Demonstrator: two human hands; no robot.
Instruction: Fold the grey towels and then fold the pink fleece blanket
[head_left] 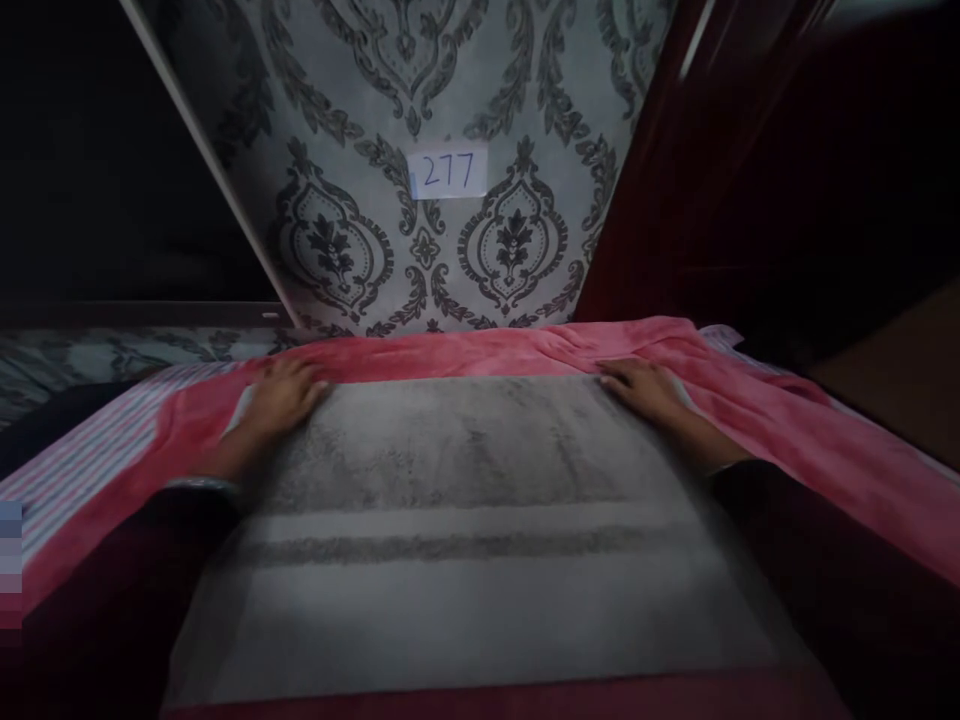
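Observation:
A grey towel-like cloth (pixel 450 600), with a darker plush band and a narrow dark stripe, lies spread out flat before me. At its far left corner, my left hand (pixel 283 395) rests palm down with the fingers apart. Over the far right corner, my right hand (pixel 645 388) lies with its fingers stretched out along the edge. Both hands touch the cloth, and neither visibly grips it. Under the cloth is a pink plush blanket (pixel 420 352), which shows beyond its far edge and on both sides.
Striped fabric (pixel 97 450) shows at the left. Behind stands a patterned wall (pixel 427 90) with a paper label (pixel 448 171) reading 277. A dark screen-like panel (pixel 112 180) is on the left, and a dark red glossy panel (pixel 660 190) on the right.

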